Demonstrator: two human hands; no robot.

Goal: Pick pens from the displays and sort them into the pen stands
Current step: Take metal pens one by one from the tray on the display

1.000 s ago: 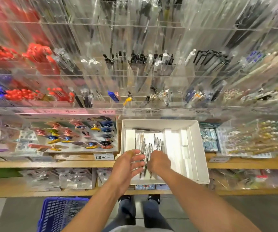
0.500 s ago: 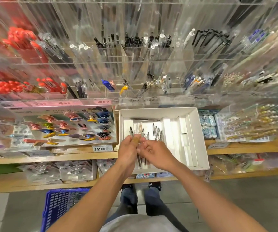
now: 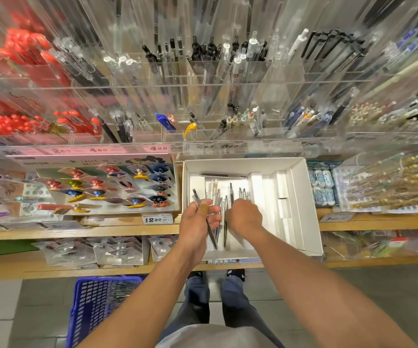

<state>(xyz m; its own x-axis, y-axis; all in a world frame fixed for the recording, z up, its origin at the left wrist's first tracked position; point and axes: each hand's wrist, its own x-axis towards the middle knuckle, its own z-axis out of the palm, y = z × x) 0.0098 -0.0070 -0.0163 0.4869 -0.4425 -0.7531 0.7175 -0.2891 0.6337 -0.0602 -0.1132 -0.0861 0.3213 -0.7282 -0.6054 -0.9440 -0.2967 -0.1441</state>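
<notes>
Left grip (image 3: pixel 198 219) pinches slim clear pen (image 3: pixel 196 197) | right grip (image 3: pixel 243 216) (curled) among pens | white cardboard box (image 3: pixel 301 197)

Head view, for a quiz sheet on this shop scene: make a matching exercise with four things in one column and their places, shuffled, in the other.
Things:
1. white box
2. blue basket
3. red pens
4. pen

Places:
A. on the floor, lower left
B. in the clear stands, far left
C. gripped in the left hand
D. on the wooden shelf, under both hands

The right hand reaches among the loose pens in the box.

Pairs: 1-D, 2-A, 3-B, 4-C
</notes>
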